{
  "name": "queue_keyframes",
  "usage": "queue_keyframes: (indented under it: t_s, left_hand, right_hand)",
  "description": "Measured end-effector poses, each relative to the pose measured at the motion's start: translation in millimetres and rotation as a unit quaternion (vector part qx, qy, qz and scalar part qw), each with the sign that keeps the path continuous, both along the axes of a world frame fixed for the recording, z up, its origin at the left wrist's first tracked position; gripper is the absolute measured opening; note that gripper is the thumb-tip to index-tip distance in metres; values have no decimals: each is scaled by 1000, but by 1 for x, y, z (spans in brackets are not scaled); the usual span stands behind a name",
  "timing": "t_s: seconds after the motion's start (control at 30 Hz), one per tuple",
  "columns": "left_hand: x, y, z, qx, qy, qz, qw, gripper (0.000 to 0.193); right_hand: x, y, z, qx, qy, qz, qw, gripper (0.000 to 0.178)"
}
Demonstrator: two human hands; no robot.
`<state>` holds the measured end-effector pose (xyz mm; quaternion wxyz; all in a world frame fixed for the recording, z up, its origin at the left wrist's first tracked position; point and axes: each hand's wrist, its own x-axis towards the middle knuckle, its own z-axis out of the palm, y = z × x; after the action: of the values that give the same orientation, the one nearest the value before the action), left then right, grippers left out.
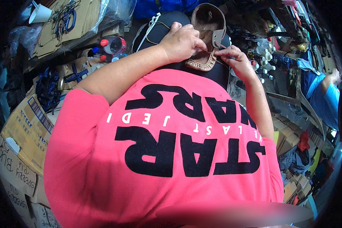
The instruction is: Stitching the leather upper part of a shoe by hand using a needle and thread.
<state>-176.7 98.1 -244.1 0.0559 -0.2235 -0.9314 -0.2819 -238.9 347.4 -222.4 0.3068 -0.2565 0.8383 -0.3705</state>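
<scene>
A brown leather moccasin-style shoe (201, 64) lies at the top centre, its gathered, stitched toe pointing toward me. The eyelet flap (217, 37) stands up along its right side. My left hand (184, 41) reaches over the shoe's left side, thumb and fingers pinched together near the toe seam. My right hand (235, 60) is at the right edge of the toe, fingertips pinched close to the seam. A thin dark piece shows beside those fingertips. Whatever either pinch holds is too small to make out. A thin yellowish cord (150, 38) curves left of my left hand.
A white strap (153, 22) lies left of the shoe. Plastic bottles with red caps (114, 45) stand at the left, and several white bottles (265, 51) at the right. Cardboard boxes (24, 125) are stacked at the left. Another person in blue (325, 97) is at the far right.
</scene>
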Motion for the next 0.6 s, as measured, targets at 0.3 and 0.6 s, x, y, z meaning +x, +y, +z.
queue_keyframes:
  t_s: [0.3, 0.6]
  left_hand:
    - [-26, 0, -2, 17, -31, -92, 995, 14]
    - [-3, -51, 18, 108, -72, 23, 991, 20]
  right_hand:
    - [-4, -2, 0, -59, -33, 2, 998, 35]
    - [5, 2, 3, -19, -14, -21, 1000, 38]
